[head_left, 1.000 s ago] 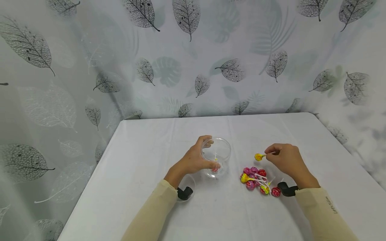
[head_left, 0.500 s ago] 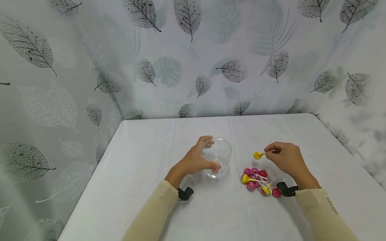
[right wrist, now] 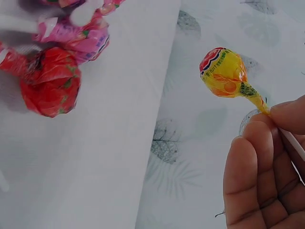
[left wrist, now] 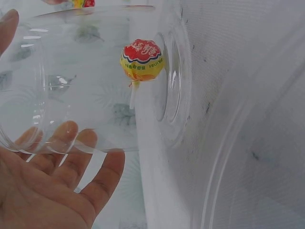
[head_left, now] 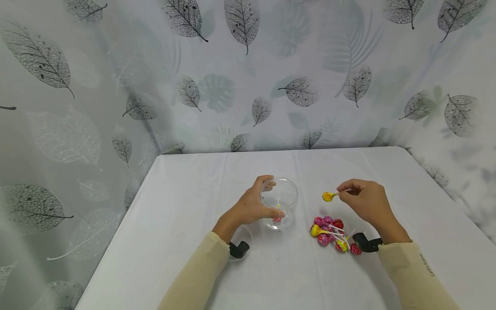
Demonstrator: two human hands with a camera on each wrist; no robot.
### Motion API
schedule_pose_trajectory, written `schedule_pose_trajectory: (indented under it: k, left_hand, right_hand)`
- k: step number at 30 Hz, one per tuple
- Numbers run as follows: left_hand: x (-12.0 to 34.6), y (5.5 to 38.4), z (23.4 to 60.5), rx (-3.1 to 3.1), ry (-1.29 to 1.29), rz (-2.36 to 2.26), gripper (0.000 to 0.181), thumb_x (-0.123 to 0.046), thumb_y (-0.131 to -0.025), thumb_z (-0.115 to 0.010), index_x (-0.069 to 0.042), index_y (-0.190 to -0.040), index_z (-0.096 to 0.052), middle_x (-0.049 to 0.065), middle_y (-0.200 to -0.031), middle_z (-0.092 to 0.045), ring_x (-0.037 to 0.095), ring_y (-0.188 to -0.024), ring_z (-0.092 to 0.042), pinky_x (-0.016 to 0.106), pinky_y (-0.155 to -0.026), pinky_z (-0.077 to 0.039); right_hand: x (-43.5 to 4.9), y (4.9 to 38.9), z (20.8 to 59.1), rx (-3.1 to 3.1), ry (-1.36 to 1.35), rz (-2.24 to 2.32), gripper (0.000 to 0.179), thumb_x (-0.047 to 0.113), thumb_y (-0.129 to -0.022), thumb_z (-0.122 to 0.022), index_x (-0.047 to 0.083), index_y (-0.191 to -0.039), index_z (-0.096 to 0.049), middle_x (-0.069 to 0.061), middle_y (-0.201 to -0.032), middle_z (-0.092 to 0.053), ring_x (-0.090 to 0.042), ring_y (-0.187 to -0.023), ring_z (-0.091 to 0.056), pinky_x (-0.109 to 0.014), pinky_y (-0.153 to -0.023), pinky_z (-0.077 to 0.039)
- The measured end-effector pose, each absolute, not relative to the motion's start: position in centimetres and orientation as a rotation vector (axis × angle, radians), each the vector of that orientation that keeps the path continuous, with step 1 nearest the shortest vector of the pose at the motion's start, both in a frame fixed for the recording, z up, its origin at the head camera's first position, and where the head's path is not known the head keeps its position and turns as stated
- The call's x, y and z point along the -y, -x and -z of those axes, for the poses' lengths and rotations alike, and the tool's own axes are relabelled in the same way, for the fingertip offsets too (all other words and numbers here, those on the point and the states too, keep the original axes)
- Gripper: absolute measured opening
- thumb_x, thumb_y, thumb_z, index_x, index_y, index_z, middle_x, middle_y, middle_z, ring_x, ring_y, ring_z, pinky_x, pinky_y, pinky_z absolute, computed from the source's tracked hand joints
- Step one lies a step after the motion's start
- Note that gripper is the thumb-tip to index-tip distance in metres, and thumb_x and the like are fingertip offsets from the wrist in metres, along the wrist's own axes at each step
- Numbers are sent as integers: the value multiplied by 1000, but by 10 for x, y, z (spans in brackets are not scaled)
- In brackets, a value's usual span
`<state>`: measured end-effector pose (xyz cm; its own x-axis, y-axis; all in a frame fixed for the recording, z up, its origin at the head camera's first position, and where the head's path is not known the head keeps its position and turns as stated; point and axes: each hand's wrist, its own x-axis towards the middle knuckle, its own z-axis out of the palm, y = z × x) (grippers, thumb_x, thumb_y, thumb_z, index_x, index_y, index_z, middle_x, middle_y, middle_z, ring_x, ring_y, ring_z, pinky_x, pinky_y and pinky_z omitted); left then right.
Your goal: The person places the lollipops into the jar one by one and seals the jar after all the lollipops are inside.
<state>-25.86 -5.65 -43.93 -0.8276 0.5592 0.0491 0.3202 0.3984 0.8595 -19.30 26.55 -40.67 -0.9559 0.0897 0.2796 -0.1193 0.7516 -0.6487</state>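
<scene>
White table (head_left: 186,185), leaf-print backdrop (head_left: 240,86): both my grips full

Since the earlier frames my right hand (head_left: 364,200) has edged left, bringing the yellow lollipop (head_left: 328,196) a little closer to the jar (head_left: 284,193); my left hand (head_left: 253,204) stays wrapped round that jar, and the pile (head_left: 327,232) lies as it did. I pinch the white stick (right wrist: 293,144) just behind the sweet, so its round head juts out left of my right fingertips. It wears a shiny yellow wrapper with a red patch, wavy blue edging and a twisted neck. My left thumb and fingers span the jar's smooth, clear, cylindrical wall; within, near the base, sits a red-and-yellow lollipop (left wrist: 141,59). On my side of the right pinch, crinkled pink, red and yellow wrappers crowd together. By my left wrist lies a clear round piece (head_left: 246,234).
</scene>
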Motion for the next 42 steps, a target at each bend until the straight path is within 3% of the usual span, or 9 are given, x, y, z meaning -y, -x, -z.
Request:
schedule_pose_trajectory:
  k: [19,31,42]
  left_hand:
    - [57,258,440,-2414,-767,-1406,108,-35,-75,-95,-24,-159,-28,-9,-157,-49,12,-147,-44,51,-117,-37]
    - [57,259,439,-2412,-781,-1403,107,-35,-76,-95,-27,-159,-28,-4,-159,-49,14,-147,-44,53,-117,-38]
    - [57,259,439,-2419,-786,-1408,109,-36,-75,-95,-21,-160,-28,-9,-156,-50,13,-146,-46,53,-116,-39]
  right_hand:
    - [-253,191,394,2578,-68,-1084,7,8,-94,-74,4,-98,-79,-13,-89,-78,-14,-66,-60,-28,-53,-47]
    - [-246,192,387,2539,-94,-1101,8,10,-95,-73,5,-97,-79,-14,-92,-78,-13,-68,-61,-28,-54,-48]
    - [-236,191,380,2512,-127,-1132,7,9,-95,-74,4,-97,-79,-14,-93,-78,-12,-66,-60,-27,-52,-46]
